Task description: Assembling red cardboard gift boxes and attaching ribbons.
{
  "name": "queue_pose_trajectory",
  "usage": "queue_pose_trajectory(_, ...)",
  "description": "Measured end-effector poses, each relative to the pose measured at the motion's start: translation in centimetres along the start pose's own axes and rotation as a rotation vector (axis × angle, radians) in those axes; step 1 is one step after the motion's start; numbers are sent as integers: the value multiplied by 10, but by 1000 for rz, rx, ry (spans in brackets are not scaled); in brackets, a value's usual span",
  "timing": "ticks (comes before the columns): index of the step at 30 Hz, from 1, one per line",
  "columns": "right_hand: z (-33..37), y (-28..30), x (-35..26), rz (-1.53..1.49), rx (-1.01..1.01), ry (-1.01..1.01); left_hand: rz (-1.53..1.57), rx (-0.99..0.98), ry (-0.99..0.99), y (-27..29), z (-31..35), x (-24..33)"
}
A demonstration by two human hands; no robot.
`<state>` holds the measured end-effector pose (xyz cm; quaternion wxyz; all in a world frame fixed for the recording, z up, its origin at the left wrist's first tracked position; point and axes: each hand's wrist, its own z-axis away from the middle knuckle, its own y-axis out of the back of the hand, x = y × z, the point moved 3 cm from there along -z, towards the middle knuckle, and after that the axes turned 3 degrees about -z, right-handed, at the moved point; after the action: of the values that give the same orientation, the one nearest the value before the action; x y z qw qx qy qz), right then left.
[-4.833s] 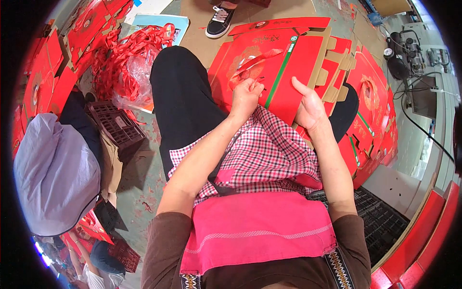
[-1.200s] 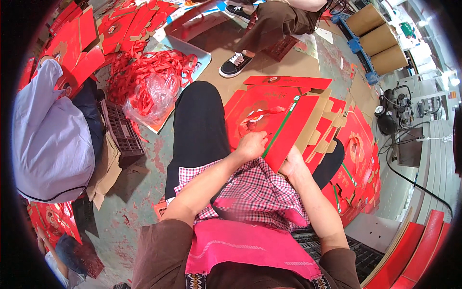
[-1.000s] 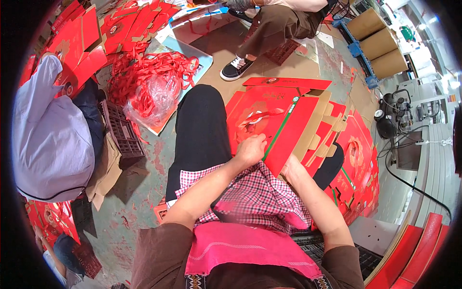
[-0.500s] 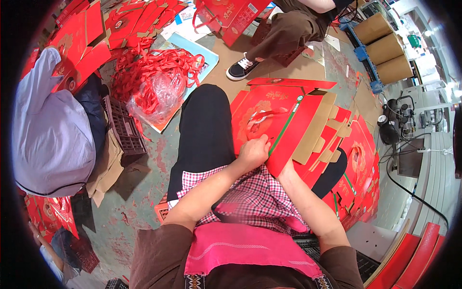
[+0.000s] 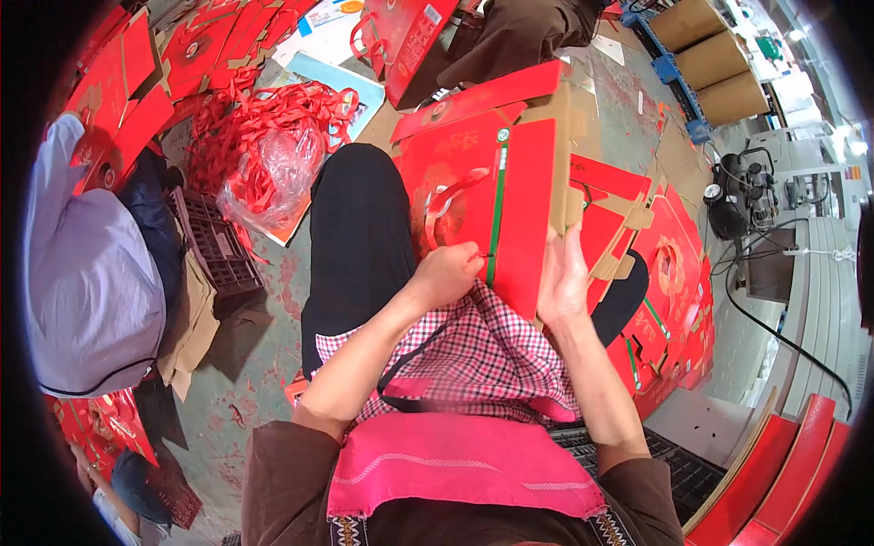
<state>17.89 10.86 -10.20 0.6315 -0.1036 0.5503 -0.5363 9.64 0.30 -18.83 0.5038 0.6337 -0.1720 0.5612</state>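
Note:
A red cardboard gift carton [image 5: 528, 218], partly folded, leans on my lap with a green stripe down one edge and its brown inner flaps showing. A red ribbon handle [image 5: 446, 196] loops over its front panel. My left hand [image 5: 448, 275] is closed at the panel's lower edge, beside the green stripe. A bit of red, which looks like ribbon, shows between its thumb and finger. My right hand [image 5: 566, 278] holds the carton's right side, palm turned up, with its fingertips partly hidden by the brown flaps.
Tangled red ribbons [image 5: 291, 136] in a plastic bag lie at the upper left near a purple-brown crate [image 5: 214, 246]. More flat red cartons [image 5: 669, 273] are stacked to my right. Another person's leg [image 5: 528, 41] is ahead, beside a red bag [image 5: 401, 45].
The carton has tipped more upright, its side panel turning toward me. My right hand has come out from under it to its right side. My left hand has shifted slightly left.

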Motion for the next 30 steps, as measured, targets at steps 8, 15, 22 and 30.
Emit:
queue_pose_trajectory(8,-46,13,-53,1071,221,36,377,413,-7,47,6,17)
queue_pose_trajectory(15,-19,-107,-134,1272,-228,30,1262,536,14,177,36,12)
queue_pose_trajectory(22,5,-161,-196,1542,-389,167,1605,685,-153,252,78,1)
queue_pose_trajectory(30,9,-185,-214,2159,-670,180,1549,936,-492,309,116,17)
